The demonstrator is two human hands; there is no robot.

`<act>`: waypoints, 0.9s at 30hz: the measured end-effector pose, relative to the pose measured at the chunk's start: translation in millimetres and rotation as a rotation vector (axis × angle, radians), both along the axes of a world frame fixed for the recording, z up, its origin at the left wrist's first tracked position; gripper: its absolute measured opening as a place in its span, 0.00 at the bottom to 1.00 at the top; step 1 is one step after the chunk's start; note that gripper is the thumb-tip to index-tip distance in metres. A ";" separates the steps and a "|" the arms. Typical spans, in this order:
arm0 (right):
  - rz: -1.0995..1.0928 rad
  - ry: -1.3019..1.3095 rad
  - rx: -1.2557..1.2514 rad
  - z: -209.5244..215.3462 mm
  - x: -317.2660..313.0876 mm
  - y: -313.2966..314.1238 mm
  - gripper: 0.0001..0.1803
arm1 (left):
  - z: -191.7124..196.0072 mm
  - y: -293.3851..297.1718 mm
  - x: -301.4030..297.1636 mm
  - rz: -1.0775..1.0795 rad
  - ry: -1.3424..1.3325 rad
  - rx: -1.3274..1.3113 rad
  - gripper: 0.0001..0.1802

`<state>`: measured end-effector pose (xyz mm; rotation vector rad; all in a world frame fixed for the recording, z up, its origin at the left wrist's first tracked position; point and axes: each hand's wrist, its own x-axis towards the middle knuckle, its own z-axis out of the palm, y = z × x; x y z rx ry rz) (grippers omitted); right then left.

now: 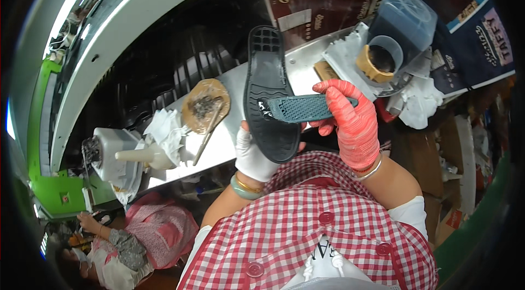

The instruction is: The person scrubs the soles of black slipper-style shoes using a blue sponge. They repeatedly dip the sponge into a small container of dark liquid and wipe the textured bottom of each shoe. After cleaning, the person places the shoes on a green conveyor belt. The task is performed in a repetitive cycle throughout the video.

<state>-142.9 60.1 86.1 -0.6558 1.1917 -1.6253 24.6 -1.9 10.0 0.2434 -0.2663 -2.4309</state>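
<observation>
My left hand [254, 156], in a white glove with bare fingertips, grips a black shoe sole [268, 82] from below. The sole points away from me with its inner face up, a block of square hollows at the far end. In my right hand [353, 126], gloved in pinkish red, is a flat teal brush-like tool [306, 108] with a dimpled face. Its left end rests on or just over the middle of the sole. Shiny white wet marks show there. The fingers under the sole are partly hidden.
On the metal bench [235, 82] lie a brown smeared disc [205, 104] with a thin stick [208, 134], and a white bottle [145, 156]. Right stand a tape-wrapped cup [377, 60], a clear plastic container [404, 19] and printed cartons [311, 5]. Another person [131, 241] sits at lower left.
</observation>
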 end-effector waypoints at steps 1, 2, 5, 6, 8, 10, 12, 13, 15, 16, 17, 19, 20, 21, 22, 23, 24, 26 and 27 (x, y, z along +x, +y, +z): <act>0.006 0.002 0.008 0.7 4.6 -0.8 0.13 | 3.4 1.4 -0.6 0.023 -0.007 -0.017 0.44; 0.012 0.003 0.017 2.8 8.8 -1.6 0.13 | 5.1 1.3 -0.2 0.019 -0.014 -0.016 0.44; 0.047 0.000 0.042 -0.9 14.7 -1.3 0.13 | 5.7 2.8 -0.7 0.009 -0.011 -0.014 0.44; 0.057 -0.003 0.043 -2.4 14.9 -0.7 0.13 | 6.3 3.9 -2.3 0.006 0.003 -0.021 0.44; 0.065 -0.004 0.066 -4.1 16.7 0.0 0.13 | 5.4 3.4 -2.8 -0.034 0.043 -0.085 0.44; 0.064 0.019 0.067 -4.9 17.5 1.0 0.12 | 6.9 5.2 -3.7 -0.026 0.035 -0.067 0.44; 0.029 0.072 0.048 -7.1 19.4 0.5 0.11 | 8.7 7.2 -4.0 -0.022 0.031 -0.060 0.44; -0.006 0.114 0.028 -9.8 21.9 -0.8 0.11 | 9.5 8.0 -4.1 -0.023 0.032 -0.061 0.44; -0.035 0.184 0.005 -11.2 22.6 -2.2 0.11 | 7.9 8.5 -3.7 -0.034 0.043 -0.087 0.44; -0.029 0.212 0.002 -10.9 21.2 -4.0 0.11 | 4.0 7.8 -3.0 -0.044 0.054 -0.112 0.45; -0.023 0.241 -0.001 -10.4 20.0 -5.9 0.12 | 2.2 7.8 -2.1 -0.054 0.065 -0.137 0.45; -0.041 0.224 -0.042 -7.3 14.9 -10.1 0.12 | 5.6 11.5 -1.6 -0.054 -0.012 -0.161 0.48; -0.050 0.216 -0.062 -5.6 12.6 -12.0 0.12 | 7.2 13.4 -0.8 -0.054 -0.050 -0.174 0.50; -0.066 0.215 -0.075 -4.3 10.6 -14.2 0.11 | 6.2 12.1 -0.3 -0.065 -0.042 -0.201 0.51; -0.081 0.215 -0.089 -2.8 9.1 -16.4 0.11 | 4.0 9.8 0.6 -0.077 -0.034 -0.228 0.52; -0.097 0.214 -0.102 -1.1 8.2 -18.3 0.10 | 3.1 8.7 1.1 -0.089 -0.026 -0.255 0.53; -0.142 0.219 -0.116 0.8 8.7 -20.8 0.10 | 6.7 11.7 1.9 -0.077 -0.062 -0.238 0.55; -0.147 0.247 -0.130 3.5 4.1 -24.6 0.09 | 3.5 12.3 5.7 -0.114 -0.065 -0.214 0.55; -0.147 0.261 -0.136 5.1 2.5 -26.4 0.09 | 2.5 12.9 7.5 -0.131 -0.067 -0.202 0.56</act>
